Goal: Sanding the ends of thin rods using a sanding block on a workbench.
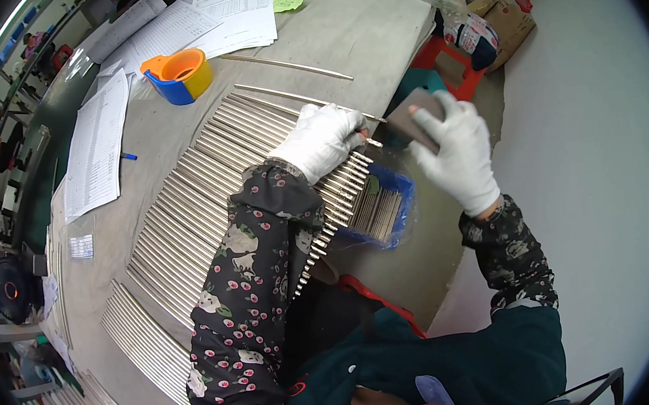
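Glasses [585, 396] nearest, block [409, 122] in right fingers [428, 124]

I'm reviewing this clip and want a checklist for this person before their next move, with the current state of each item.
1. White-gloved left hand steadying the row of slim silver metal rods: ok, it lies over the upper part of the row.
2. White-gloved right hand gripping the flat brown-grey rectangular block: ok, fingers wrap it.
3. Block touching a rod: cannot tell; they nearly meet in this view.
4. Rod ends level: not ok, the end by the left fingertips juts past its lower neighbours.
5. Round orange, yellow and blue object off the row: ok.
6. Rod surface finish: cannot tell, too small.
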A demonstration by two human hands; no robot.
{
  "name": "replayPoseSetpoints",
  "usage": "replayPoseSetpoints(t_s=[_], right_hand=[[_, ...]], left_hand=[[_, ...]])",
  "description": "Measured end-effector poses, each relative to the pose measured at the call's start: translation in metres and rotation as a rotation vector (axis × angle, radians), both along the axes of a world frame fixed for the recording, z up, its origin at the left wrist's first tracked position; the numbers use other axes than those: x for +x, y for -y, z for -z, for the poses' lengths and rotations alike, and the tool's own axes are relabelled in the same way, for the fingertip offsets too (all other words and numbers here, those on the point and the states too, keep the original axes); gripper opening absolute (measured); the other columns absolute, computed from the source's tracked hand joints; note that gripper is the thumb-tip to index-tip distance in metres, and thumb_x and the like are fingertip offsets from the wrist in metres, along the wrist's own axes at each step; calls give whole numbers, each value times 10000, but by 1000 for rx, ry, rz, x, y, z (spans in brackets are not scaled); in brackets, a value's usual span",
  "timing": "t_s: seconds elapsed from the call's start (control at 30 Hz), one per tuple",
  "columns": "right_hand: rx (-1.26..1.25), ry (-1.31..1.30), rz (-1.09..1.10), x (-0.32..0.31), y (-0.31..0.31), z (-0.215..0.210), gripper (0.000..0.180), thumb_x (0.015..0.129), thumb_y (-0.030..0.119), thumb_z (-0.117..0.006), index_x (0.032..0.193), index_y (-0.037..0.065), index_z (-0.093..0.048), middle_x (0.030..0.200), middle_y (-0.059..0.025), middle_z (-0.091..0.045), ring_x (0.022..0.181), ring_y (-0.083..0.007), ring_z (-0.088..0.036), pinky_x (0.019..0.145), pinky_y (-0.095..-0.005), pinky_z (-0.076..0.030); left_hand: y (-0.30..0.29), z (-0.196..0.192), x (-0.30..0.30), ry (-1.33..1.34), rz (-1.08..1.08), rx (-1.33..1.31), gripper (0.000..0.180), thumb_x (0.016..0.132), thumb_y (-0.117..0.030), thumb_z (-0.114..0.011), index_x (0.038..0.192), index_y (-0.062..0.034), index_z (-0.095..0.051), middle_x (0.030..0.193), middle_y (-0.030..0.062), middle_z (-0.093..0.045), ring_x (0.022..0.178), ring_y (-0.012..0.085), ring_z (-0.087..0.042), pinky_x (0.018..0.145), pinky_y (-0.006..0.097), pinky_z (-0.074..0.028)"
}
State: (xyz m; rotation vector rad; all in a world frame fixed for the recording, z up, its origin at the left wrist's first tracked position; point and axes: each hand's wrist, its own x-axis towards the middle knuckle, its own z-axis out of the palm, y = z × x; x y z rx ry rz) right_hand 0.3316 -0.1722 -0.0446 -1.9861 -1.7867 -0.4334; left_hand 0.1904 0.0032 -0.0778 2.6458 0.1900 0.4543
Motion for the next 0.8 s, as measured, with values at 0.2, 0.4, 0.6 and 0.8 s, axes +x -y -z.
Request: replayPoseSetpoints(t_s=[0.2,0.4,0.6,0.8], right_hand=[[78,23,114,2,9,-2,455,640,218,-740,1070,93,-660,1172,-205,-550,986,-350,-545,872,-408,-470],[114,-12,123,5,23,4,474,634,216,-746,1082,93,-653,1185,-201,-544,1004,-349,-538,875,-413,-463],[55,-32,66,0,24,5,483,625,211,-742,1081,80,-648,1182,-206,-543,1000,-359,-540,867,-415,-464],[58,-52,49,-5,24,0,497,611,202,-739,1085,90,-641,1183,-210,-536,989,-361,-542,862,-420,-464]], left_hand=[[5,3,1,224,-184,363,158,779,-123,-674,924,-107,-616,891,73,-628,845,289,-609,734,388,-485],[14,-25,-17,-303,-138,129,241,778,-262,-707,977,-150,-629,990,74,-583,1051,301,-505,881,455,-404],[6,-27,-9,-370,-30,47,163,789,-199,-689,920,-140,-613,924,68,-617,958,295,-554,845,426,-405],[2,2,-13,-26,-31,-38,69,820,-157,-652,844,-103,-617,784,84,-634,817,272,-600,763,381,-417]])
